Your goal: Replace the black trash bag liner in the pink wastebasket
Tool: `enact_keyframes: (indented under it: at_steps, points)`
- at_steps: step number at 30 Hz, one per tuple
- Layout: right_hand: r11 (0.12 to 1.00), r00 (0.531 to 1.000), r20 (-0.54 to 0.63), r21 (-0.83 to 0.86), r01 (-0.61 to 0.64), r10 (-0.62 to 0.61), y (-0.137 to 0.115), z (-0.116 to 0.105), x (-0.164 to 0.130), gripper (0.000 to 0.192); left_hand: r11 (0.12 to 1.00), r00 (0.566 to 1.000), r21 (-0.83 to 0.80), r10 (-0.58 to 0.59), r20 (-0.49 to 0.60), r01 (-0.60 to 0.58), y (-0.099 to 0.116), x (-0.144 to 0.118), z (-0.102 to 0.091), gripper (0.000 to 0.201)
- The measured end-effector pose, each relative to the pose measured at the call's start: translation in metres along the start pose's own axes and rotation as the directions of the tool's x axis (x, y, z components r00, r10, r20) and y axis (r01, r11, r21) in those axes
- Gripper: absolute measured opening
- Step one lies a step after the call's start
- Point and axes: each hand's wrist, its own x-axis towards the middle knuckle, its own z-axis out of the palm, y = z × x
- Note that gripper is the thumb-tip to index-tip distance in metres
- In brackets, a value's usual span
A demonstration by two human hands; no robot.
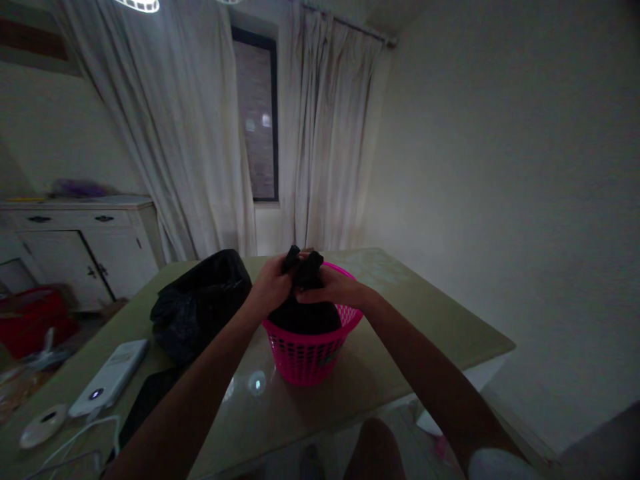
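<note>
A pink plastic basket (310,360) with slotted sides stands upright on the table. Black plastic bag material (305,317) fills its opening, and a bunched part of the bag rises between my hands. My left hand (273,283) is closed on the bunched bag from the left. From the right, my right hand (335,285) also grips the gathered plastic, its thumb lying across the front. Some of the fingers are hidden behind the bag. To the left of the basket sits another black plastic bag (200,307), crumpled and with its mouth open.
On the greenish table (425,320), a white power bank (110,377) with a cable and a round white object (44,427) lie at the left. White cabinets (75,253), curtains (190,133) and a window are behind. A wall borders the right side.
</note>
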Motion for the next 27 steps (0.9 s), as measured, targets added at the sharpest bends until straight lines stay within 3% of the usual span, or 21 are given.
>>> enact_keyframes:
  at_steps: [2, 5, 8, 11, 13, 15, 18, 21, 23, 24, 27]
  points:
    - [0.993, 0.999, -0.026, 0.117, -0.025, 0.028, -0.003, 0.003, -0.002, 0.057, 0.993, 0.996, 0.083, 0.086, -0.012, -0.085, 0.001, -0.002, 0.000, 0.028]
    - [0.965, 0.979, -0.190, 0.263, -0.024, 0.076, 0.002, 0.007, 0.003, 0.054, 0.974, 0.999, 0.227, 0.027, -0.025, -0.021, 0.005, -0.008, 0.003, 0.043]
    - [0.941, 0.908, -0.381, 0.338, -0.037, 0.173, 0.012, 0.007, 0.014, 0.055, 0.899, 0.997, 0.438, 0.039, -0.063, -0.007, 0.009, -0.018, 0.006, 0.048]
    - [0.956, 0.858, -0.470, 0.284, -0.077, 0.209, 0.020, 0.005, 0.022, 0.049, 0.798, 0.988, 0.584, 0.151, 0.042, -0.147, 0.011, -0.025, 0.006, 0.052]
    - [0.976, 0.878, -0.457, 0.211, -0.050, 0.144, 0.022, 0.004, 0.023, 0.040, 0.763, 0.969, 0.599, 0.215, 0.121, -0.243, 0.010, -0.026, 0.005, 0.060]
    - [0.985, 0.919, -0.384, 0.170, -0.024, 0.089, 0.020, 0.004, 0.021, 0.031, 0.758, 0.956, 0.588, 0.271, 0.112, -0.284, 0.008, -0.025, 0.002, 0.054]
    - [0.957, 0.954, -0.260, 0.282, -0.070, 0.147, 0.015, 0.005, 0.012, 0.038, 0.783, 0.951, 0.562, 0.309, 0.023, -0.268, 0.005, -0.019, -0.002, 0.038]
    - [0.910, 0.983, -0.083, 0.397, -0.117, 0.162, 0.010, 0.006, 0.002, 0.042, 0.850, 0.972, 0.489, 0.233, -0.017, -0.195, 0.003, -0.012, -0.007, 0.039]
    - [0.949, 0.992, -0.040, 0.299, -0.102, 0.119, 0.010, 0.008, -0.001, 0.050, 0.901, 0.987, 0.421, 0.149, -0.065, -0.108, -0.002, -0.006, -0.010, 0.045]
    - [0.978, 0.992, -0.083, 0.195, -0.077, 0.095, 0.011, 0.010, -0.002, 0.054, 0.925, 0.990, 0.375, 0.103, -0.098, -0.059, -0.004, -0.003, -0.011, 0.048]
    - [0.984, 0.929, -0.363, -0.176, 0.010, -0.074, 0.013, 0.018, -0.001, 0.055, 0.977, 0.989, 0.209, -0.021, -0.144, 0.051, -0.011, 0.005, -0.014, 0.054]
